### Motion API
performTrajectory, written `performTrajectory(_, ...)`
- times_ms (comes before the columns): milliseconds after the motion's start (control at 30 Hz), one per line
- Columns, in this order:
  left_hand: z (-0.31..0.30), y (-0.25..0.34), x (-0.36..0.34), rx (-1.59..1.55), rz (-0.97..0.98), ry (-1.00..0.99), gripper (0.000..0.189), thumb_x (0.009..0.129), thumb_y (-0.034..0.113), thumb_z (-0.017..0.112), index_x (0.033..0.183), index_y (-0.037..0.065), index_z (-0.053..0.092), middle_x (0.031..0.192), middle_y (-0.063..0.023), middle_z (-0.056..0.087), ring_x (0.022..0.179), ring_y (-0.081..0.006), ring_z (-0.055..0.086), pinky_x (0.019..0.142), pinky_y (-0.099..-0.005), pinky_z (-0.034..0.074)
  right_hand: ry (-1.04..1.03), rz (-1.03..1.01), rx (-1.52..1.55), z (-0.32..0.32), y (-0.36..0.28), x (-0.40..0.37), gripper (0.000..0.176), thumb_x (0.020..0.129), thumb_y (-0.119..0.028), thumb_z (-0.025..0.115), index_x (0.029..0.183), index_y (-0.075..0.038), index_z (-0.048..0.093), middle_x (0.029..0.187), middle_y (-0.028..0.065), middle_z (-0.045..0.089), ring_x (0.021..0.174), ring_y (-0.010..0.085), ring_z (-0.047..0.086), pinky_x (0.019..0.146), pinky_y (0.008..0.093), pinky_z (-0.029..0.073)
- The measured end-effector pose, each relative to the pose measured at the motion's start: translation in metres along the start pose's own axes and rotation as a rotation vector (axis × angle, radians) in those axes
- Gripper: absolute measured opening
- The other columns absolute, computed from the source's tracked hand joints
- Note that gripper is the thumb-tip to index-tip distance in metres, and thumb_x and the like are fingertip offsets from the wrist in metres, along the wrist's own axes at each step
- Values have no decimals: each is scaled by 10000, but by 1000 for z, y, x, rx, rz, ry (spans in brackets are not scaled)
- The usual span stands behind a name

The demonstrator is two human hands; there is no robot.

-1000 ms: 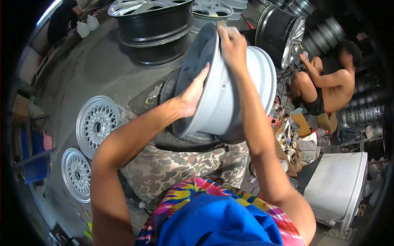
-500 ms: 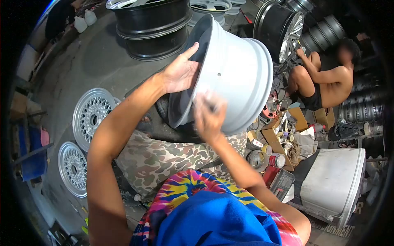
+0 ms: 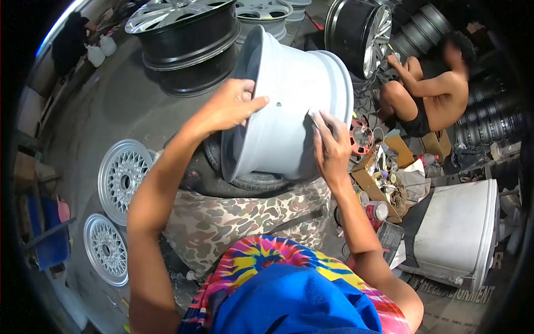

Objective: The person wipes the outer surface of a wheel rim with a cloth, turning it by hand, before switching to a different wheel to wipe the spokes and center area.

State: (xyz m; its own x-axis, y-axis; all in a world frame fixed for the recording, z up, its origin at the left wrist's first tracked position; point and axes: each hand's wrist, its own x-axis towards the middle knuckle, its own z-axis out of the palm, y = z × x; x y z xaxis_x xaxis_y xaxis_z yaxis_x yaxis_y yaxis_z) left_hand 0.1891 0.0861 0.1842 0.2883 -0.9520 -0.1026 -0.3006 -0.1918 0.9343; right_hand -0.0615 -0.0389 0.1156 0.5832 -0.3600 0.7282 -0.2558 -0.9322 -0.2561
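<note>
A light grey wheel rim (image 3: 297, 83) rests tilted on its side on a black tire (image 3: 258, 182) in front of my knees. My left hand (image 3: 236, 106) grips the rim's left edge, thumb on the outer face and fingers curled over the lip. On the barrel's right part, my right hand (image 3: 332, 139) presses its fingertips, pinching a small pale piece too small to identify. A small valve hole shows in the barrel between my hands.
Two silver mesh wheel faces (image 3: 125, 181) are at the left. Large black wheels (image 3: 189, 47) stand behind. A crouching person (image 3: 431, 94) works at another wheel (image 3: 359, 36) at the upper right. Cardboard boxes (image 3: 378, 183), cans (image 3: 376, 210) and a white container (image 3: 456, 228) lie right.
My right hand has moved right, from the rim's near left edge onto the barrel. My left hand has gone from open with its palm against the edge to gripping it. The view has shifted slightly.
</note>
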Motion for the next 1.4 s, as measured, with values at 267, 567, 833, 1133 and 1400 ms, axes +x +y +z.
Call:
performTrajectory(267, 16, -7, -1, 428, 98, 222, 548, 960, 421, 678, 711, -64, 622, 526, -118, 502, 506, -159, 488, 501, -383, 411, -318, 234, -59, 119, 117, 186, 327, 956, -330, 638, 999, -41, 784, 945, 254, 713, 908, 426, 687, 843, 474, 532)
performTrajectory(567, 25, -20, 9, 191, 146, 327, 582, 1002, 434, 616, 718, -71, 571, 605, -248, 550, 552, -267, 590, 585, -441, 454, 73, -68, 161, 63, 0, 65, 286, 932, -81, 664, 1203, -8, 721, 1256, 175, 694, 1252, 355, 619, 1057, 457, 481)
performTrajectory(833, 51, -28, 17, -134, 175, 411, 567, 1018, 459, 589, 963, -103, 637, 805, -195, 648, 834, -186, 631, 769, -397, 491, -226, 62, -116, 33, 59, 107, 274, 1011, -232, 583, 1052, -16, 744, 1002, 219, 714, 874, 394, 665, 795, 486, 525)
performTrajectory(1133, 45, -38, 19, -361, -117, 157, 591, 1021, 510, 562, 998, -68, 687, 782, -54, 632, 752, -87, 549, 694, -293, 451, -267, 230, 145, 117, 76, 171, 386, 1002, -364, 572, 1093, -43, 767, 1011, 230, 730, 993, 412, 698, 885, 465, 545)
performTrajectory(1400, 70, -27, 8, -189, 219, 473, 481, 1058, 394, 543, 980, -71, 638, 755, -181, 662, 694, -276, 636, 703, -404, 496, -118, -196, -40, 21, 14, 15, 318, 929, -73, 657, 1241, -45, 717, 1312, 162, 668, 1249, 336, 615, 1071, 449, 464)
